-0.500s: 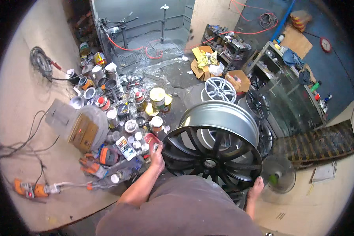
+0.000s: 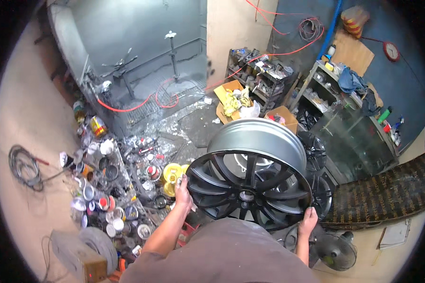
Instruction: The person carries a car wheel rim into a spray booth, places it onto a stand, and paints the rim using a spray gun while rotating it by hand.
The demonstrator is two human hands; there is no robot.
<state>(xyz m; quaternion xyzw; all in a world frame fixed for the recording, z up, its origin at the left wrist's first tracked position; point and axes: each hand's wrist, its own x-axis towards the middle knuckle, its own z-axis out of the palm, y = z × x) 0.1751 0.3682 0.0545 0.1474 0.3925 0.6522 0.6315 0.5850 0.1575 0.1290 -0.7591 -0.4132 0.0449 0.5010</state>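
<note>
A large alloy wheel (image 2: pixel 255 135), with black spokes and a silver barrel, is held tilted in front of my body. My left hand (image 2: pixel 183 194) grips its left edge, fingers wrapped over the black rim, near yellow-lidded cans (image 2: pixel 171 172). Opposite, my right hand (image 2: pixel 307 222) is closed on the lower right edge. More black wheels (image 2: pixel 312 150) are stacked behind and to the right, partly hidden by the held one.
Many cans (image 2: pixel 118 215) crowd the left side beside a cardboard-covered surface (image 2: pixel 26 221). A fan (image 2: pixel 335 252) stands at lower right. Cardboard boxes (image 2: pixel 281 115), metal shelving (image 2: pixel 264 70) and a red hose (image 2: pixel 123 107) lie farther back. A patterned mat (image 2: pixel 378 193) is at right.
The view has shifted, so the surroundings sit further down and left in it. The held wheel and my left hand appear slightly left; both hands still grip the rim.
</note>
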